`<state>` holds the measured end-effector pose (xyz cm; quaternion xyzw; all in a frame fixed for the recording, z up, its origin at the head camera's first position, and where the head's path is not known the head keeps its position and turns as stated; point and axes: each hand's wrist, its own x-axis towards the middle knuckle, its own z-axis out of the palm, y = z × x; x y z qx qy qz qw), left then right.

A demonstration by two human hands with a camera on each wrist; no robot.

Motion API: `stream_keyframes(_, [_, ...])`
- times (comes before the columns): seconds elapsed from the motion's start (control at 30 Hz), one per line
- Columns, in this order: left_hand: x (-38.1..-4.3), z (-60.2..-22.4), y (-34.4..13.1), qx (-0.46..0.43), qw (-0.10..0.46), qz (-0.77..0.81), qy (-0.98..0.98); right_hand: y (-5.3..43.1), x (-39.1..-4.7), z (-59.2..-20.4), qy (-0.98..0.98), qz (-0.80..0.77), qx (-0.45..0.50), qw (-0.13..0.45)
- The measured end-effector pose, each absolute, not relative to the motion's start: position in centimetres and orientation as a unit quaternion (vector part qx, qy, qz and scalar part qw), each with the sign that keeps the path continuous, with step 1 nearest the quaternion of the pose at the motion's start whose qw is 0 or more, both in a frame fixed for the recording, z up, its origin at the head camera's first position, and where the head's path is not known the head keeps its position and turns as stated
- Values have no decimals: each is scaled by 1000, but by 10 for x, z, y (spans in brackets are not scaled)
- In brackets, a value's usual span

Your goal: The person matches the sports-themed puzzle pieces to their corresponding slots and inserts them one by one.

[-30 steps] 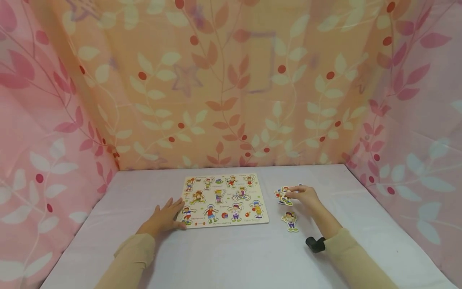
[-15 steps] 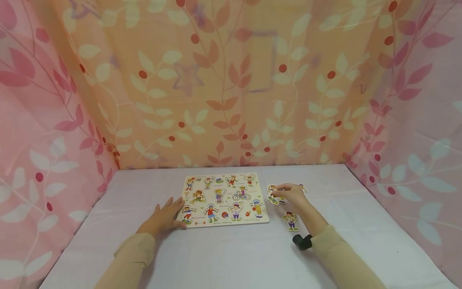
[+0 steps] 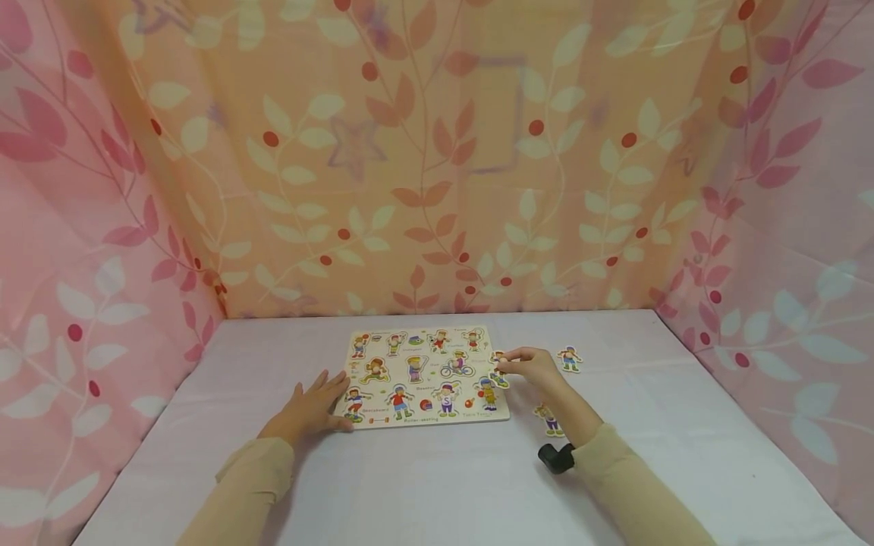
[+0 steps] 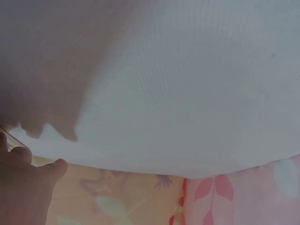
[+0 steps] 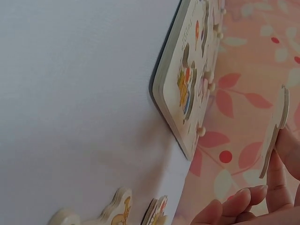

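Note:
A flat wooden puzzle board (image 3: 438,385) printed with sports figures lies mid-table. My left hand (image 3: 310,406) rests at its left edge, fingers spread and fairly straight; the left wrist view catches only part of this hand (image 4: 28,192) at the lower left. Over the board's right edge, my right hand (image 3: 542,375) pinches a figure-shaped puzzle piece (image 3: 501,378) between thumb and fingers. Edge-on in the right wrist view, that thin piece (image 5: 274,136) stands tilted above the table. The board (image 5: 187,133) there shows a figure-shaped recess near its corner and small round knobs.
Two more puzzle pieces lie right of the board: one figure (image 3: 570,359) beyond my right hand, another (image 3: 550,422) partly covered by the right forearm. A black device (image 3: 556,458) sits at the right cuff. Patterned cloth walls (image 3: 437,189) enclose the white table (image 3: 382,493).
My right hand has carried the pinched piece leftward from the loose pieces to the board's right edge, uncovering the far loose piece. The left hand has stayed in place.

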<state>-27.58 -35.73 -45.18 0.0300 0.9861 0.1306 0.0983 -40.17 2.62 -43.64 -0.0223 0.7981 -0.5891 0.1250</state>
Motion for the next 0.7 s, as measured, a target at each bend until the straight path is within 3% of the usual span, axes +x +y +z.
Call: stream_keyframes(0.7, [-282, -438, -377, 94, 121, 180, 972, -32, -380, -446, 770, -612, -45, 173])
